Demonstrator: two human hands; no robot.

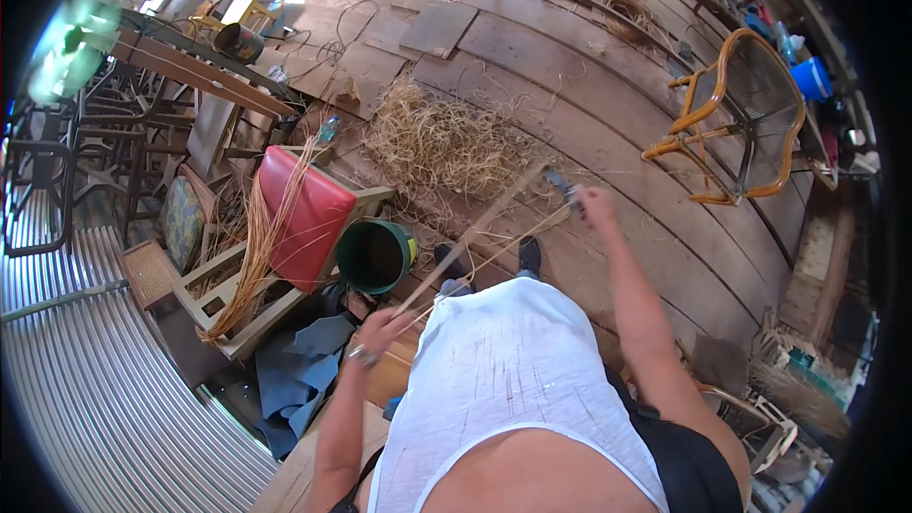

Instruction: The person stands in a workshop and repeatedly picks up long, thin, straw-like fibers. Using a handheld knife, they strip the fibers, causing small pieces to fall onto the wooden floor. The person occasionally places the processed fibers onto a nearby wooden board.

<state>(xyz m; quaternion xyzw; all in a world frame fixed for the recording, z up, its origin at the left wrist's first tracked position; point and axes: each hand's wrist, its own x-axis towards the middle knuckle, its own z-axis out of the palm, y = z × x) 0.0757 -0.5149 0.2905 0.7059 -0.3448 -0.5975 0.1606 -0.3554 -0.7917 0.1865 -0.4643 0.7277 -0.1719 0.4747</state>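
A worker's left hand (pixel 382 331) is closed around the lower end of a pale strip (pixel 473 231), while the right hand (pixel 598 207) is clamped on a small, dark, bluish tool (pixel 563 186), too blurred to identify, above a wooden plank floor (pixel 575 85). The strip slants up and forward from the left fist toward the tool, in front of the worker's body; a thinner strand (pixel 522 237) stretches between the two hands. The job looks to be midway: a broad heap of tangled tan fiber (pixel 442 138) on the planks suggests plenty has already been worked, yet the piece in hand appears unfinished. A bundle of long strands (pixel 255 256) hangs over a chair with a red cushion (pixel 304 218), beside a dark green bucket (pixel 372 256); whether those strands are finished or awaiting work cannot be told.
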